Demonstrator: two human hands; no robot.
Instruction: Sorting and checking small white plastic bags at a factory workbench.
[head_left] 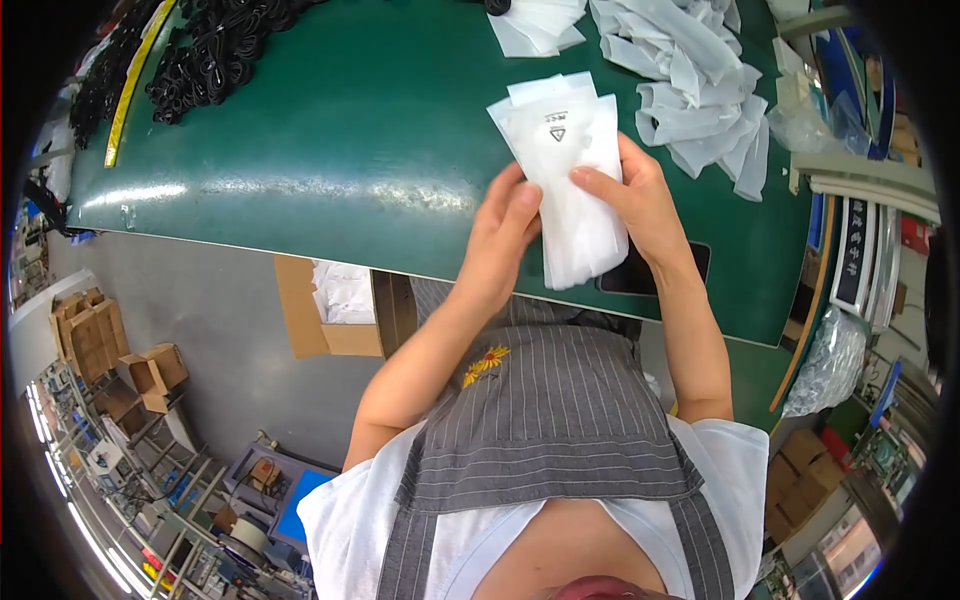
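Note:
A fanned stack of white translucent plastic bags (580, 235) is held just above the near edge of the green table (330, 130). Small dark print shows on the uppermost one. My left hand (500, 235) grips the stack's left side, fingers curled behind and thumb at the edge. On the other side my right hand (645, 205) pinches it, thumb lying on top and fingers behind. Partly under the stack, by my right wrist, a dark flat phone-like slab (688, 268) rests on the table.
Loose bags lie in a rumpled heap (695, 85) at the far right, beside a flatter pile (537, 28). Coiled black cables (215, 60) and a yellow strip (135, 90) occupy the far left. Below the table's edge stands an open cardboard box (302, 315) with white contents.

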